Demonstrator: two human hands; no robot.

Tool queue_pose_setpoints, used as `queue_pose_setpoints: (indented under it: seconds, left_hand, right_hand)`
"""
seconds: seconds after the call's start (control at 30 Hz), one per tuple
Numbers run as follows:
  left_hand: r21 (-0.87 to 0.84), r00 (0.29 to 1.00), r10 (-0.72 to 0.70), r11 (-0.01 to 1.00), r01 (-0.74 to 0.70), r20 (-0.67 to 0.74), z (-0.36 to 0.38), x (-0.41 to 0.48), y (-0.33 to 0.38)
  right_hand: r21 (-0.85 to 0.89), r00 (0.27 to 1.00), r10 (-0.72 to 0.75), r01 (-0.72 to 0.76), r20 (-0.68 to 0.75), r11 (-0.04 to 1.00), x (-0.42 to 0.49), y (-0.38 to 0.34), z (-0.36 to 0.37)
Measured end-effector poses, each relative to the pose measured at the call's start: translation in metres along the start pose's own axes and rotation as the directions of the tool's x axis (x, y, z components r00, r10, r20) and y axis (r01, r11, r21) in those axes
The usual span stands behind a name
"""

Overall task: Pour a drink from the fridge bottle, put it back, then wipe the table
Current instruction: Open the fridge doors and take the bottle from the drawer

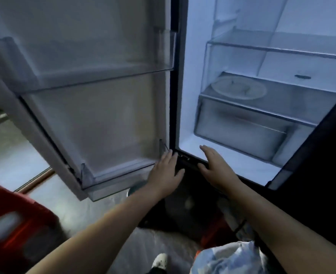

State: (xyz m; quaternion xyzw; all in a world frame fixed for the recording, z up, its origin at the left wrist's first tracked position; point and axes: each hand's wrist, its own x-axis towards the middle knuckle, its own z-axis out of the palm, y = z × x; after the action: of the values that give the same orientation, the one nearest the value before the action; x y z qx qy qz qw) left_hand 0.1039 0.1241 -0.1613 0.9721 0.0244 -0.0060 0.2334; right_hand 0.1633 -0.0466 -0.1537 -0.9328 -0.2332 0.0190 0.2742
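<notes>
Below, two empty hands, left hand (166, 173) and right hand (216, 165), reach the one open fridge (184, 95)

Dim room — fridge interior (242, 46) glows bluish; soft blur, edges warped.

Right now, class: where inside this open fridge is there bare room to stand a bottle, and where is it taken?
Free: the lower door bin beside the left hand, the upper door shelf, and the glass shelf. Taken: the shelf above the crisper drawer holds a round plate.
</notes>
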Motion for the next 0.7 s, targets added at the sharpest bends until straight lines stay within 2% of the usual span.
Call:
queue_pose_setpoints:
  seconds: [0.13,0.3,0.37,0.43,0.5,0.57,0.63,0.7]
  left_hand:
    - [-0.320,0.999,0.022,0.947,-0.009,0.036,0.002,0.069,0.041]
    - [-0.581,0.996,0.025,0.813,0.030,0.086,0.004,0.156,0.085]
    - [-0.743,0.988,0.001,0.659,0.114,0.153,0.008,0.187,0.098]
    - [-0.862,0.966,-0.019,0.447,0.239,0.259,0.014,0.216,0.109]
    - [-0.911,0.932,-0.029,0.202,0.360,0.362,0.021,0.239,0.117]
    - [-0.888,0.889,-0.027,-0.067,0.454,0.457,0.025,0.257,0.118]
    - [-0.810,0.851,0.000,-0.307,0.500,0.525,0.029,0.271,0.114]
    - [-0.725,0.826,0.028,-0.462,0.510,0.563,0.034,0.282,0.106]
  right_hand:
    - [0.017,0.975,0.193,-0.192,-0.112,0.981,0.000,0.050,-0.040]
    - [0.100,0.900,0.371,-0.357,-0.231,0.929,0.013,0.096,-0.078]
    - [0.203,0.855,0.452,-0.410,-0.253,0.889,0.027,0.110,-0.088]
    - [0.389,0.784,0.553,-0.433,-0.282,0.813,0.043,0.123,-0.094]
    - [0.666,0.684,0.683,-0.386,-0.257,0.638,0.060,0.135,-0.094]
    - [0.926,0.590,0.795,-0.205,-0.141,0.316,0.075,0.146,-0.091]
    - [0.999,0.537,0.844,0.050,-0.018,-0.010,0.087,0.152,-0.089]
    - [0.955,0.504,0.862,0.232,0.047,-0.188,0.096,0.156,-0.091]
